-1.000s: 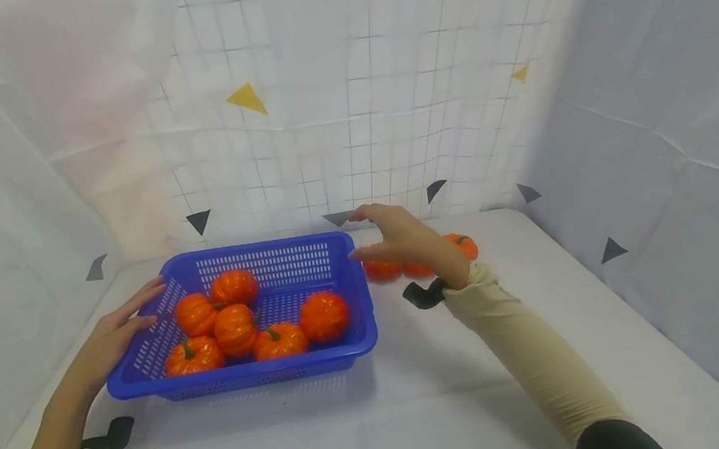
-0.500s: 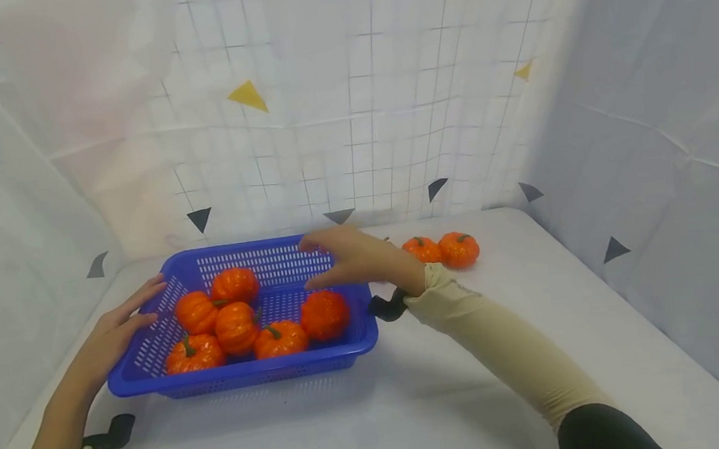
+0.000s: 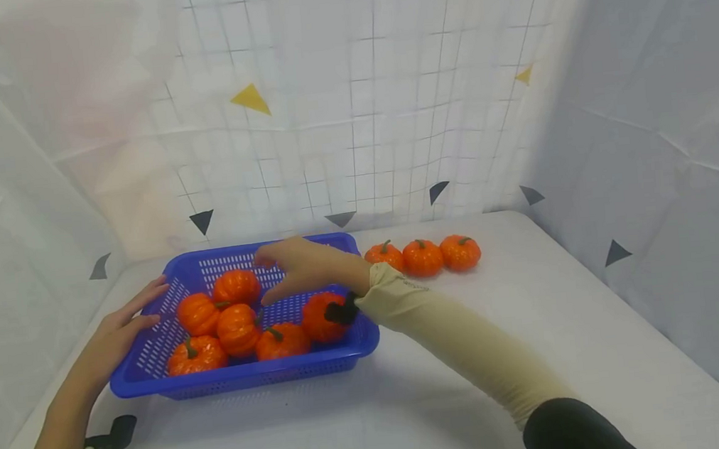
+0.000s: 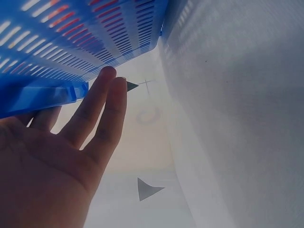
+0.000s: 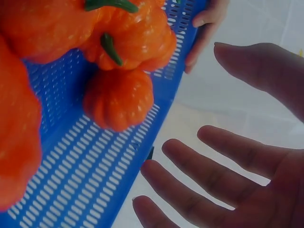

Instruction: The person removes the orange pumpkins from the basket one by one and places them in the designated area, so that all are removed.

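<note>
Both wide: left grip [image 3: 111, 333] against blue basket [image 3: 247, 371], right grip [image 3: 304, 265] empty above it.

One blue basket [image 3: 244, 373]; one white table [image 3: 414, 405]. Orange pumpkins [image 3: 238, 329], nine visible in all: six inside the basket, three in a row on the table beside its right end. One left hand [image 3: 112, 335] and one right hand [image 3: 305, 263], two together. Beige sleeves [image 3: 459, 337], two, one per arm. Black wrist pieces [image 3: 111, 436], two, one per wrist. In the head view, yellow patches [image 3: 250, 100], three; dark patches [image 3: 201, 221], seven, each set including one cut by the left edge.
</note>
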Available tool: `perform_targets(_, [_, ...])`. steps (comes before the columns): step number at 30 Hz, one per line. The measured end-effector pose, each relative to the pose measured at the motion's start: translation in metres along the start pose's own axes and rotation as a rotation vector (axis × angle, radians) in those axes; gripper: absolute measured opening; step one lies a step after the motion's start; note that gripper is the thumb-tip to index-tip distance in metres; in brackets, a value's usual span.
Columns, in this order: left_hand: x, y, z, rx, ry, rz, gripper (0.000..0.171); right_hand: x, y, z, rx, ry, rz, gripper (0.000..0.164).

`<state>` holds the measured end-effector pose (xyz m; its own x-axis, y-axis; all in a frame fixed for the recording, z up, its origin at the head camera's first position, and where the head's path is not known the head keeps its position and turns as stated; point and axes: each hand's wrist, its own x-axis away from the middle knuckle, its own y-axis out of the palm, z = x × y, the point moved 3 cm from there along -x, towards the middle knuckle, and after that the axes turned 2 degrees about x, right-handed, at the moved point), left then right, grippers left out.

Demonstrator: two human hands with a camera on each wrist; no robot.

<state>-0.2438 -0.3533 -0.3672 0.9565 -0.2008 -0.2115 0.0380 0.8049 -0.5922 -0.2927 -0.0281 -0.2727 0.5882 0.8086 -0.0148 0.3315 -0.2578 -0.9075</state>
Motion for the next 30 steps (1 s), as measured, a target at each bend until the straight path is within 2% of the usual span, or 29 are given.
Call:
perform_targets(6, [0.002, 0.0, 0.001, -0.005, -0.002, 0.0, 0.055, -0.021, 0.016, -0.004, -0.035, 0.032, -0.065, 0.064])
perform_targets(14, [0.002, 0.0, 0.001, -0.007, 0.014, 0.002, 0.054, -0.041, 0.036, -0.001, 0.017, 0.054, -0.142, 0.073])
perform_targets(30, [0.002, 0.001, 0.004, 0.0, 0.007, 0.001, 0.055, -0.048, 0.061, 0.008, -0.025, 0.101, -0.182, 0.077])
